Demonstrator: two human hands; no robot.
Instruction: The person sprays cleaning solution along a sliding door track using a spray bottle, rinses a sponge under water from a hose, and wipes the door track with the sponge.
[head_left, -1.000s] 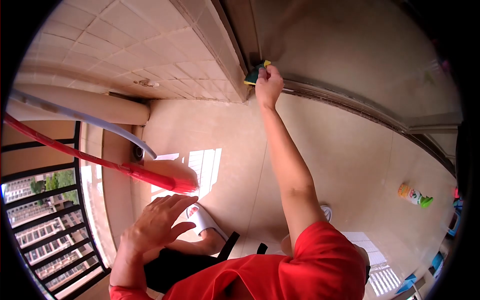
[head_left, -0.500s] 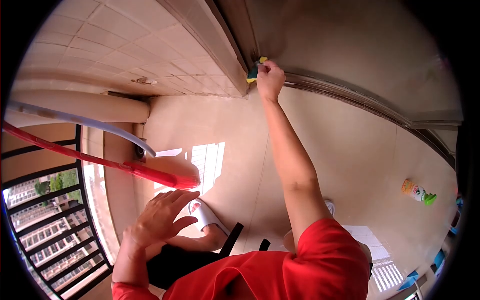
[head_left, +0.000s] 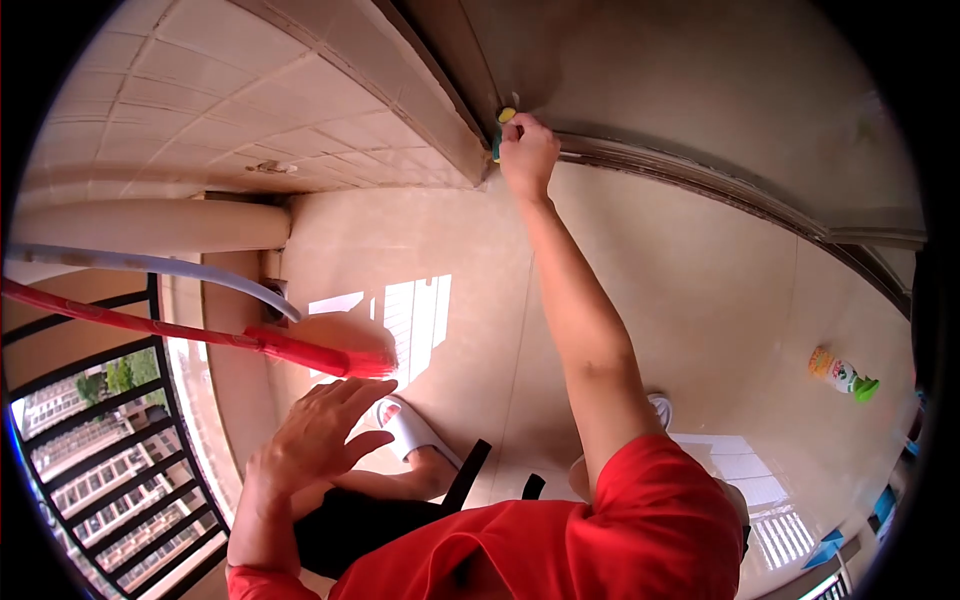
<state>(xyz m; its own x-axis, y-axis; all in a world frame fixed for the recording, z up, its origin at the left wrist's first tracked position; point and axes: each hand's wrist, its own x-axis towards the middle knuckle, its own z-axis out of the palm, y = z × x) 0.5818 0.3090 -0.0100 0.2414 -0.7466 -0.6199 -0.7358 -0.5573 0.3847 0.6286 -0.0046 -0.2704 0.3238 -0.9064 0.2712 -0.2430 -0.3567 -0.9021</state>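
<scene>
My right hand (head_left: 530, 155) reaches far forward, its fingers closed on a yellow and green sponge (head_left: 507, 116). The sponge is pressed into the corner where the sliding door track (head_left: 680, 178) meets the wall end; my fingers hide part of it. My left hand (head_left: 322, 432) hangs in the air above my knee, thumb and fingers apart, with nothing in it. Just beyond its fingertips, in the view, is the red brush end of a broom (head_left: 310, 352).
A bottle with a green cap (head_left: 845, 375) lies on the tiled floor (head_left: 660, 290) at the right. A pale hose or pole (head_left: 170, 265) runs beside the broom at the left. Black window bars (head_left: 110, 440) stand at the lower left. A tiled wall (head_left: 220, 90) rises at the upper left.
My right hand has shifted slightly left and the sponge has turned in its grip, deeper in the corner. The view has tilted a little. My left hand stays nearly where it was.
</scene>
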